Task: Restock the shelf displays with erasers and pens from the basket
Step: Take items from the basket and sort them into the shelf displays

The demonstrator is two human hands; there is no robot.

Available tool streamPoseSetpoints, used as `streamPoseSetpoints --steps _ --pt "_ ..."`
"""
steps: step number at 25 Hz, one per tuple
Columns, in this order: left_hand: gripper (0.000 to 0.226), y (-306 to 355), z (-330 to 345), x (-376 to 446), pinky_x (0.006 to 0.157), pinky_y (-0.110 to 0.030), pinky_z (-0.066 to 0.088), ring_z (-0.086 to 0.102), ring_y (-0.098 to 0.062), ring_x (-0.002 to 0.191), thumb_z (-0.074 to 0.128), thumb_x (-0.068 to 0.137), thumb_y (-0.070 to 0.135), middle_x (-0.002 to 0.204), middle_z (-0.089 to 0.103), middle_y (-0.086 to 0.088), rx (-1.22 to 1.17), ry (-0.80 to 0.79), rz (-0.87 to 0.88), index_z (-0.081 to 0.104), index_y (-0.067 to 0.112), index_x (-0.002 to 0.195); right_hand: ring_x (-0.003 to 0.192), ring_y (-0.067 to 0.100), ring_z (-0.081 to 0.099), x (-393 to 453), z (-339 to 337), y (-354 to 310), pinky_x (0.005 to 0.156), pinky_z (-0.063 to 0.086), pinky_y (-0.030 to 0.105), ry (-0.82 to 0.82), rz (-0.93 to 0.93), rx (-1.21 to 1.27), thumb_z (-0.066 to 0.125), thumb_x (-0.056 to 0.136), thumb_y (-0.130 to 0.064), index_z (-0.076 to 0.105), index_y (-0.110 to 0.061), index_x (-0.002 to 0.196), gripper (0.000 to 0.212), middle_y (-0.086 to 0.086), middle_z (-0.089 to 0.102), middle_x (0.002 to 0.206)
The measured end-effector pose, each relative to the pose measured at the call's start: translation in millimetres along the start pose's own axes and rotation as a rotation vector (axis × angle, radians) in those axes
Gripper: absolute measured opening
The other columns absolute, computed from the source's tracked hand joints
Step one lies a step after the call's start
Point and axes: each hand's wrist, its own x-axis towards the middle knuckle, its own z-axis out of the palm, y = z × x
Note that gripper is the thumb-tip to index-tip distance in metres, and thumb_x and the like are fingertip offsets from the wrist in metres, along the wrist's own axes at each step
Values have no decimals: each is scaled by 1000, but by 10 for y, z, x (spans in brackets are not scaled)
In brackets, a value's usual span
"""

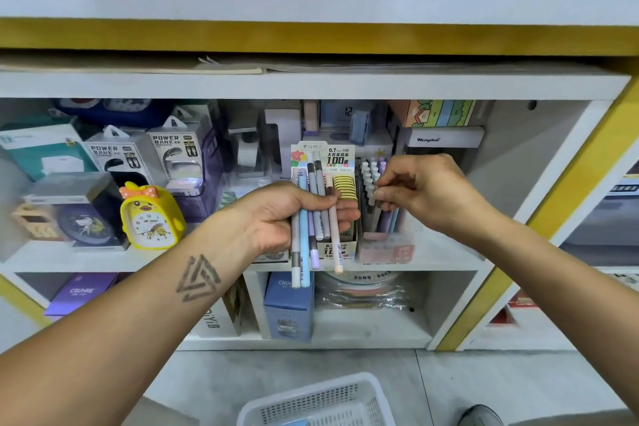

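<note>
Left hand (pixel 290 214) grips a bundle of pens (pixel 313 218), roughly 5, upright in front of the shelf (pixel 311 85). Right hand (pixel 425 190) pinches 1 pen (pixel 377 197) at the pen display box (pixel 380 214), tips among the racked caps. White basket (pixel 318 401) sits on the floor below; erasers aren't discernible.

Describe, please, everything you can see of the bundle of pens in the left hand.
The bundle of pens holds about five slim pastel sticks, grey, blue, lilac and pink, plastic by the look. The left hand grips them mid-length, nearly upright, ends jutting above and below the fist, in front of the pencil lead box on the shelf.
</note>
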Motion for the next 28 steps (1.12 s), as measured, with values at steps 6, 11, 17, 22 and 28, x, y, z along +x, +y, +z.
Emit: streamPoseSetpoints --steps 6,11,17,22,28 --pt "62 -12 13 10 78 -44 60 72 -31 97 60 77 -5 110 71 -24 28 18 25 48 -6 138 73 11 71 -62 31 -73 72 59 43 -107 -133 -100 78 85 -13 71 -18 79 10 -5 73 74" --pt "47 -30 23 39 76 -42 61 74 -30 92 59 79 -5 108 72 -24 37 1 26 56 -8 126 74 12 71 -41 19 -3 72 58 43 -105 -129 -84 76 86 -13 71 -16 82 8 -4 73 76" --pt "30 -37 39 55 78 -44 61 72 -33 98 62 79 -6 109 71 -26 34 -70 22 64 -5 108 81 11 63 -55 127 -5 74 48 27 -72 -160 -344 71 92 -23 79 -17 98 12 -7 68 89" --pt "36 -89 167 56 74 -44 61 71 -38 99 61 79 -10 110 69 -30 64 -163 38 65 -4 114 58 -4 63 17 65 -155 49 43 10 23 259 341 76 87 -30 75 -15 104 23 -4 73 78" --pt "35 -57 285 140 77 -43 61 72 -34 98 57 81 -8 109 70 -26 6 -124 60 63 -6 115 60 17 63 34 -159 -118 56 53 24 138 348 639 73 87 -5 72 0 88 5 11 71 72"
